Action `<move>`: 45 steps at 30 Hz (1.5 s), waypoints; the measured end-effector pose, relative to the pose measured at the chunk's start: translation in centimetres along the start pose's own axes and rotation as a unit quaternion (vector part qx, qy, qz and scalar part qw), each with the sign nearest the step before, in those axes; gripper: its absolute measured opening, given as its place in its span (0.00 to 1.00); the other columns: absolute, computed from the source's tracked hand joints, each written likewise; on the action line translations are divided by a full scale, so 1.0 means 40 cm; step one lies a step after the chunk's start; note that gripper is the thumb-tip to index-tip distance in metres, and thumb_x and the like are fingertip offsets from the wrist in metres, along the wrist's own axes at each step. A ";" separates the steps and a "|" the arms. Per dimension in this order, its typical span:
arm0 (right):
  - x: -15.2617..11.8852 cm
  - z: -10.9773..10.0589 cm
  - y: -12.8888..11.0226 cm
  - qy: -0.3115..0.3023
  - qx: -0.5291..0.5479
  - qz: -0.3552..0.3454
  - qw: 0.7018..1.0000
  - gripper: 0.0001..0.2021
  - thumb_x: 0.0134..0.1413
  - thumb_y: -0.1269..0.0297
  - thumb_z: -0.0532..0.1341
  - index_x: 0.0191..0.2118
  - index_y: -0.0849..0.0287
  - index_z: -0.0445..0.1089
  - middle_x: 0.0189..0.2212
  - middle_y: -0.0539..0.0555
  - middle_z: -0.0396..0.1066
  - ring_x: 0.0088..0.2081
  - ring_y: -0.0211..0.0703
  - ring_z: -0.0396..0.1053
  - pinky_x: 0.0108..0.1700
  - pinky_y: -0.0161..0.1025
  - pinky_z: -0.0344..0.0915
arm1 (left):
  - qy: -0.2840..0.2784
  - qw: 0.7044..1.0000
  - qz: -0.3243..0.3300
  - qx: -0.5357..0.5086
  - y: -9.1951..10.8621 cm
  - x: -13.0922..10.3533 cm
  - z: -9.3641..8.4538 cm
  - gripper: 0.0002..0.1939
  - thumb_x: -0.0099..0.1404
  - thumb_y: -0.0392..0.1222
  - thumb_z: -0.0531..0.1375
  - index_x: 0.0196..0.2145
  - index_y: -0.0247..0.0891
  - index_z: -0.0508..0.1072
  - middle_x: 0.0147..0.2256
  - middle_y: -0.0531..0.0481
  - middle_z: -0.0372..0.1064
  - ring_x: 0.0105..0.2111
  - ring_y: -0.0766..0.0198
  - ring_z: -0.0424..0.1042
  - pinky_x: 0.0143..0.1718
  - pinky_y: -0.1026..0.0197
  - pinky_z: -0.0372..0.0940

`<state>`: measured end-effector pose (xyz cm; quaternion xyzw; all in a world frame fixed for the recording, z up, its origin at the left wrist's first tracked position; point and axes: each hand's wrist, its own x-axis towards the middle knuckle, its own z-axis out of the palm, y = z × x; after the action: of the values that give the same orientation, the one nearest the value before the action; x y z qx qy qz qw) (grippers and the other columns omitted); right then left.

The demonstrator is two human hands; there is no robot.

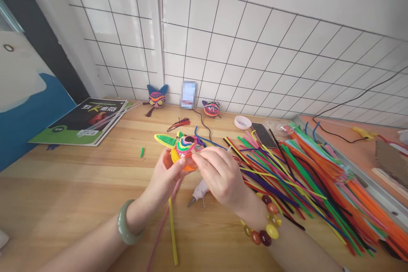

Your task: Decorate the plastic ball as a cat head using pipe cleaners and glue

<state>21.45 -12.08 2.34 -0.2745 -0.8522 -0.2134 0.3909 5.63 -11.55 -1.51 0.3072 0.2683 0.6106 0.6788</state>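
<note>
Fingers of my left hand (170, 166) wrap round a colourful pipe-cleaner animal head (185, 146), holding it above the wooden table. A green ear edged in yellow sticks out to its left, and its underside is orange. My right hand (219, 174) is pinched against the right side of the head; whatever lies between those fingertips is too small to make out. Partly hidden under my right hand, a white glue gun (200, 190) lies on the table with its nozzle pointing left. Yellow and pink pipe cleaners (172, 229) lie below my hands.
Many coloured pipe cleaners (306, 178) spread across the right side. Two finished heads (157, 97) and a lit phone (188, 94) stand along the grid wall. Nearby are a red tassel (179, 124), a pink bowl (242, 122) and a dark phone (264, 135). Magazines (92, 121) lie left.
</note>
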 end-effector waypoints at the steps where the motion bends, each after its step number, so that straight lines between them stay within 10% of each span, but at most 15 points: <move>1: 0.000 0.000 0.000 -0.001 0.000 0.003 1.000 0.10 0.62 0.77 0.56 0.45 0.68 0.72 0.35 0.60 0.75 0.42 0.49 0.73 0.43 0.47 0.74 | 0.002 1.000 0.000 0.000 0.000 0.000 0.000 0.20 0.53 0.39 0.71 0.40 0.36 0.68 0.42 0.45 0.75 0.39 0.60 0.75 0.39 0.59 0.74; 45: 0.012 -0.011 -0.007 0.001 0.028 -0.004 1.000 0.11 0.61 0.78 0.57 0.47 0.72 0.72 0.35 0.63 0.74 0.43 0.51 0.70 0.43 0.48 0.74 | -0.021 1.000 0.014 0.013 0.006 -0.003 -0.005 0.18 0.55 0.40 0.69 0.42 0.39 0.70 0.43 0.47 0.75 0.41 0.58 0.75 0.38 0.57 0.74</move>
<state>21.26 -12.40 2.94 -0.2596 -0.8586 -0.1911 0.3986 5.31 -11.62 -1.45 0.3323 0.2572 0.6103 0.6715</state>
